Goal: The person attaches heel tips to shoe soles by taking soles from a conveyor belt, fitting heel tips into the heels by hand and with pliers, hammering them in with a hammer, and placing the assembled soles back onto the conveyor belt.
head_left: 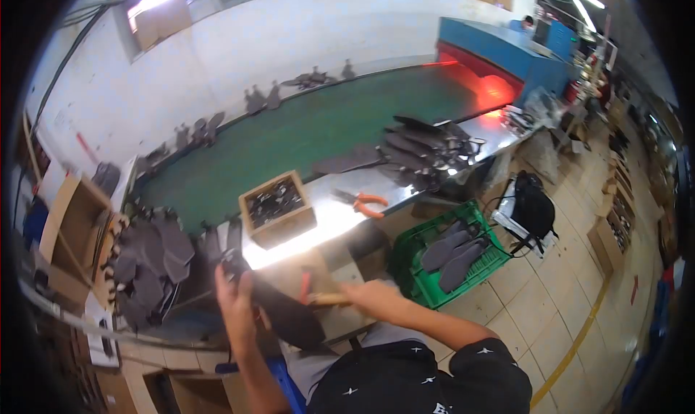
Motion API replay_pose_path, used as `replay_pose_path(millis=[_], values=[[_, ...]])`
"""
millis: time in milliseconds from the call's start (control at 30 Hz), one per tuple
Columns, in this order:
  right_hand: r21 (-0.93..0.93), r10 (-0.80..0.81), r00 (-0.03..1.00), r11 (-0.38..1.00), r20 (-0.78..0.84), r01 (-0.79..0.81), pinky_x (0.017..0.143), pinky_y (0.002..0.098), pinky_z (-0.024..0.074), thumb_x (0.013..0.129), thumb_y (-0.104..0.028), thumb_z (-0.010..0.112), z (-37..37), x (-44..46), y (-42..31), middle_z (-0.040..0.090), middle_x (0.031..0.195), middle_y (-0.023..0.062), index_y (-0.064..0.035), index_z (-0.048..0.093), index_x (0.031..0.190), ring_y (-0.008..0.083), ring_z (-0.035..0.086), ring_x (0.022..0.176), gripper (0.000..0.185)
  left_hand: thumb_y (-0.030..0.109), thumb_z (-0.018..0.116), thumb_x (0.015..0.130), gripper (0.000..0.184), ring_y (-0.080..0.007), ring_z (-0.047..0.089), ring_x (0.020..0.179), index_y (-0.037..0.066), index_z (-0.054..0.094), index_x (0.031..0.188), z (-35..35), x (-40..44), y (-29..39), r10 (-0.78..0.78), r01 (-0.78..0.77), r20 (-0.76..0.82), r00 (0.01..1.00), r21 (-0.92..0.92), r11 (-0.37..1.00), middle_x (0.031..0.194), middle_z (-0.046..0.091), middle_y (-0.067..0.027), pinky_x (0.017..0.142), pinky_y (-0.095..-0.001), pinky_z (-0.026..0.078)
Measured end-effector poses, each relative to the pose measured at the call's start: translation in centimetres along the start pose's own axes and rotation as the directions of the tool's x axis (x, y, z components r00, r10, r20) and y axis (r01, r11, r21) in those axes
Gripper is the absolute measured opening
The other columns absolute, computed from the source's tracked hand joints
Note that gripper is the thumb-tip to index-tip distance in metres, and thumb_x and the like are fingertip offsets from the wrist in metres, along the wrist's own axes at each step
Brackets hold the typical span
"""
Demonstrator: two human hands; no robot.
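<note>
My left hand (237,305) is closed on the end of a dark grey, sole-shaped piece (291,317), which slants down toward my lap over a light work block (279,275). My fingers hide part of its held end. In my right hand (371,300) is a hammer (324,298) with a wooden handle and a reddish head, close beside the piece. Ahead of my hands stands a wooden box (262,234) filled with small dark parts. Pliers (368,203) with orange handles lie to its right on the metal table edge.
A green conveyor belt (304,128) runs to a blue machine (481,48) glowing red inside. Dark sole pieces are piled at left (156,251) and right (423,150). A green crate (427,287) with several soles and a black bag (532,208) are on the tiled floor.
</note>
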State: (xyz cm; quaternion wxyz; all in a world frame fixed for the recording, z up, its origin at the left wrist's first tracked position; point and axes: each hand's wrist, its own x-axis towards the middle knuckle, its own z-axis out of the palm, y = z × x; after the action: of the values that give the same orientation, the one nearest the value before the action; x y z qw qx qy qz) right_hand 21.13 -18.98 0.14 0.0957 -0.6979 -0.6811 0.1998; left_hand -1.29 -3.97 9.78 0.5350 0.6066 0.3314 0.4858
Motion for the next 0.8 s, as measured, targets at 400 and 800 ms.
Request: replay_pose_path(millis=[400, 800], values=[[0.936, 0.729, 0.613, 0.348, -0.304, 0.05, 0.039, 0.0253, 0.0321, 0.099, -0.017, 0.063, 5.3, -14.3, 3.9, 0.052, 0.059, -0.0026, 0.0006, 0.068, 0.104, 0.0048, 0.042, 0.043, 0.019, 0.014, 0.07, 0.088, 0.027, -0.037, 0.058, 0.104, 0.006, 0.069, 0.113, 4.2, 10.6, -9.4, 0.501, -0.483, 0.199, 0.842, 0.692, 0.537, 0.111, 0.066, -0.0147, 0.091, -0.0469, 0.045], [0.883, 0.68, 0.653, 0.469, -0.333, -0.038, 0.053, 0.0261, 0.0341, 0.096, -0.016, 0.068, 7.1, -11.5, 5.6, 0.055, 0.064, -0.0031, 0.0014, 0.073, 0.095, 0.0045, 0.044, 0.058, 0.019, 0.013, 0.081, 0.072, 0.025, -0.0377, 0.07, 0.08, 0.0, 0.076, 0.092, 7.3, 25.6, -16.6, -0.051, -0.427, 0.499, 0.865, 0.786, 0.447, 0.085, 0.072, -0.0226, 0.078, -0.0427, 0.055]])
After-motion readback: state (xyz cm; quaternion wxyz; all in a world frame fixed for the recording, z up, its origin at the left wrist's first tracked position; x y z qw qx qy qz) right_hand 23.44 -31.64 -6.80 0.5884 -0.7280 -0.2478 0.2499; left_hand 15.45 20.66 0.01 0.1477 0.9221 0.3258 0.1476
